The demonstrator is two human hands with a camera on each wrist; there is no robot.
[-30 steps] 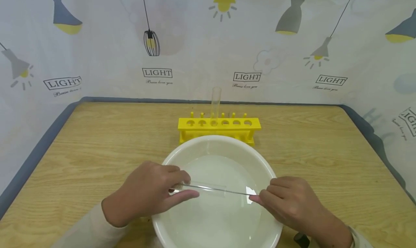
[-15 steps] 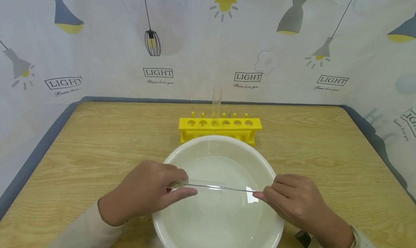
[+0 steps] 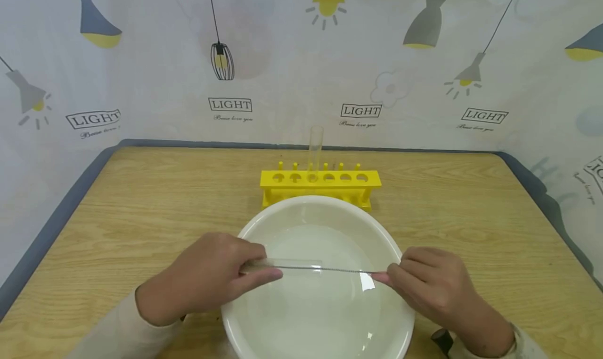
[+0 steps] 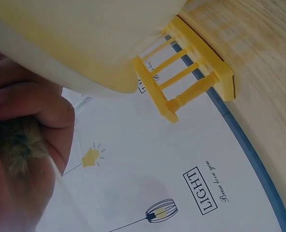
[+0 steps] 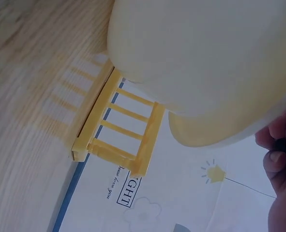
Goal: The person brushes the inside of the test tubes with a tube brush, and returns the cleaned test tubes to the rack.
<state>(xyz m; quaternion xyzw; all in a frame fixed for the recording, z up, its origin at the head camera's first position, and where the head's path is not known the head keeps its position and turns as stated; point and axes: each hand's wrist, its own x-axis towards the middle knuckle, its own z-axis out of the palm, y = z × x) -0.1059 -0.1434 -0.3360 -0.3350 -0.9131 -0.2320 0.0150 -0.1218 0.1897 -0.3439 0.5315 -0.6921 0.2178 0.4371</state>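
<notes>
Over the white basin (image 3: 234,317), my left hand (image 3: 207,278) grips a clear test tube (image 3: 297,263), which lies nearly level with its mouth to the right. A test tube brush (image 3: 339,269) runs into the tube. Its twisted wire handle is pinched by my right hand (image 3: 435,285) above the basin's right side. In the left wrist view the brown bristles (image 4: 22,150) show inside the glass, within the left hand's fingers (image 4: 51,108). Only part of the right hand (image 5: 279,169) appears at the edge of the right wrist view. Water seems to lie in the basin.
Behind the basin stands a yellow test tube rack (image 3: 320,180) with one upright clear tube (image 3: 315,152) in it. A dark cylindrical object (image 3: 442,340) lies on the wooden table (image 3: 141,207) beside the right wrist. A printed curtain (image 3: 292,60) hangs around the table.
My right hand has shifted slightly right and up, my left hand slightly left. The tube and the wire have turned from slanting down rightward to nearly level.
</notes>
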